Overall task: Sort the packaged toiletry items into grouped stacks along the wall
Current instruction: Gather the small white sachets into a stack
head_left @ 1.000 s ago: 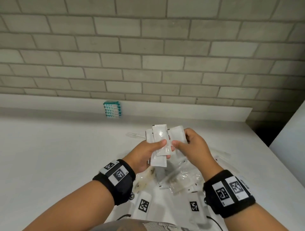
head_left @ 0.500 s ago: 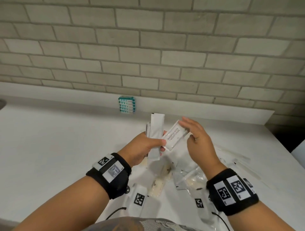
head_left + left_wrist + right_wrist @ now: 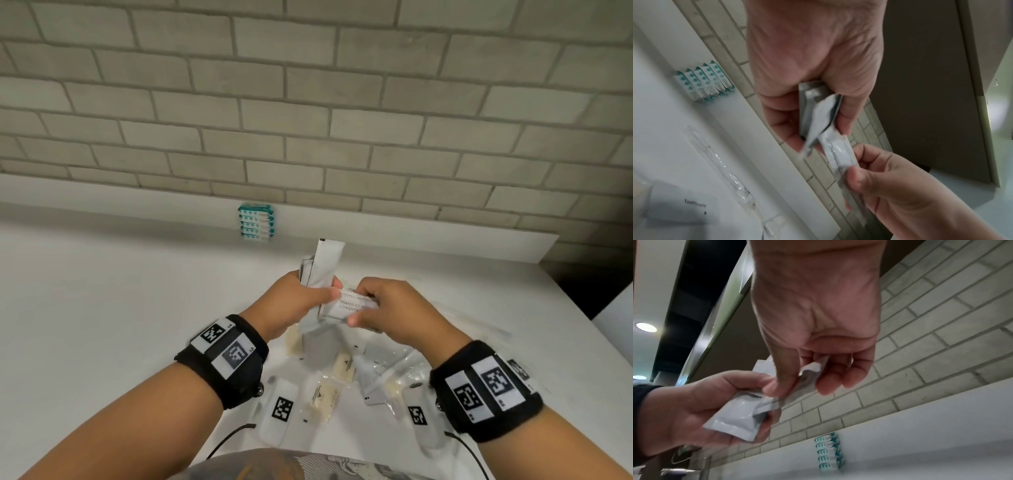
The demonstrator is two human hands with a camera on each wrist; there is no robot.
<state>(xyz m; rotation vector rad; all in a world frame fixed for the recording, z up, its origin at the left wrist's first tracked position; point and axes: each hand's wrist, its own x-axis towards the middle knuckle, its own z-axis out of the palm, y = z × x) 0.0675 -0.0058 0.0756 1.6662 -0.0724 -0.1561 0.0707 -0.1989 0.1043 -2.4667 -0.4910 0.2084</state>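
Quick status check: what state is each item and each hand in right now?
Left hand: grips white sachets, upright.
White sachets: bunched in the left hand, off the counter.
Right hand: pinches the shampoo sachet.
Shampoo sachet: held against the bunch, label up.
Teal packets: stacked at the wall.
Loose packets: unsorted on the counter.
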